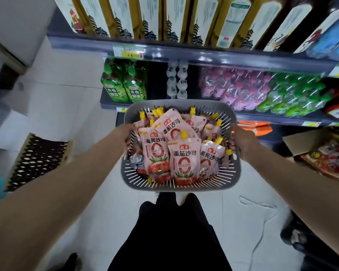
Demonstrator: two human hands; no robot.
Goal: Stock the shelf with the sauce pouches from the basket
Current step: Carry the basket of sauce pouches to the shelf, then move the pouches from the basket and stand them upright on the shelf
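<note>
A grey slotted plastic basket (pixel 181 185) hangs in front of me above the floor, held level at waist height. It is full of several pink tomato sauce pouches (pixel 184 159) with yellow caps, lying in a loose heap. My left hand (pixel 128 134) grips the basket's left rim, fingers curled over the edge. On the right rim, my right hand (pixel 241 142) is closed the same way. The shelf (pixel 204 55) stands just beyond the basket.
The shelves hold tall boxes on top, then green tea bottles (pixel 123 85), white bottles, pink bottles (pixel 239 89) and green-capped bottles. An open cardboard box (pixel 321 151) of red packets sits at the right. A dark patterned crate (pixel 37 161) stands on the floor at the left.
</note>
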